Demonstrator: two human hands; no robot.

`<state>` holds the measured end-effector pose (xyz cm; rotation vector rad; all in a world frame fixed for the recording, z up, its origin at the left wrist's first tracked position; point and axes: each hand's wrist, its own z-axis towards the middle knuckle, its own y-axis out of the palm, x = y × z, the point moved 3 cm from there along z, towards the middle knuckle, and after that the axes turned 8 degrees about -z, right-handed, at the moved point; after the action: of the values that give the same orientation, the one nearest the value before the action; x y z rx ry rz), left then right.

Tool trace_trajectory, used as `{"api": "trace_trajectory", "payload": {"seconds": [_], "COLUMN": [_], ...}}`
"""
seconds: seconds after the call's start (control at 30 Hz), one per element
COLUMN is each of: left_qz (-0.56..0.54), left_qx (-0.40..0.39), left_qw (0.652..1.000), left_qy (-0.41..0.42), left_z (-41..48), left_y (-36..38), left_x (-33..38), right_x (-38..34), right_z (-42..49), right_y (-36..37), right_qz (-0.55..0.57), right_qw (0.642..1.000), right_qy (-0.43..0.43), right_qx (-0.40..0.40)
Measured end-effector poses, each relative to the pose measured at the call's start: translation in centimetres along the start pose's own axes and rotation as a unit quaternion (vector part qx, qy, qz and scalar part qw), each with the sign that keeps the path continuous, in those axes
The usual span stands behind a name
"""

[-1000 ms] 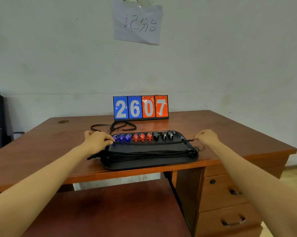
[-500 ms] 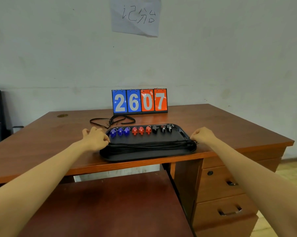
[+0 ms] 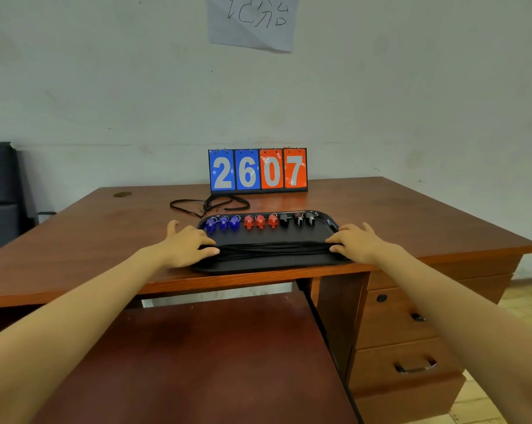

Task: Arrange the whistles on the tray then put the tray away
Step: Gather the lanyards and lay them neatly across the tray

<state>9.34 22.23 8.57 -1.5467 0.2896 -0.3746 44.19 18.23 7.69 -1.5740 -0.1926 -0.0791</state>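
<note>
Black tray (image 3: 267, 264), centre of frame at the desk's (image 3: 411, 215) near edge, long axis left to right; nine whistles (image 3: 260, 221) (three blue, three red, three black) in one row along its far rim, their black lanyards (image 3: 273, 250) bundled across its middle. Left hand (image 3: 186, 244) and right hand (image 3: 355, 241), fingers curled, press the lanyard bundle's ends at the tray's short sides. Risk, judged: an uneven lift would tilt the tray, sliding the whistles out of line or spilling lanyards over the rim.

Black tray (image 3: 267, 262), whistles (image 3: 260, 222) — blue, red, black — reddish-brown desk (image 3: 411, 215)
</note>
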Motion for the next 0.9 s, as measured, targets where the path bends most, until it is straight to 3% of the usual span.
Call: {"api": "trace_trajectory", "payload": {"seconds": [0.33, 0.53, 0.7, 0.9], "left_qz": [0.026, -0.031, -0.071, -0.041], "left_qx": [0.017, 0.092, 0.167, 0.11], "left_qw": [0.999, 0.995, 0.982, 0.986], "left_qy": [0.011, -0.009, -0.057, -0.118], "left_z": [-1.0, 2.0, 5.9, 11.3], "left_y": [0.0, -1.9, -4.6, -3.8], "left_x": [0.3, 0.3, -2.4, -8.8], "right_x": [-1.2, -6.6, -11.9, -16.2], "right_z": [-0.1, 2.8, 8.1, 17.3], "right_y": [-1.4, -4.6, -7.8, -8.6], "right_qz": [0.008, 0.055, 0.121, 0.1], "right_qw": [1.0, 0.988, 0.974, 0.978], "right_qy": [-0.007, -0.104, -0.155, -0.158], "right_qx": [0.019, 0.101, 0.117, 0.096]}}
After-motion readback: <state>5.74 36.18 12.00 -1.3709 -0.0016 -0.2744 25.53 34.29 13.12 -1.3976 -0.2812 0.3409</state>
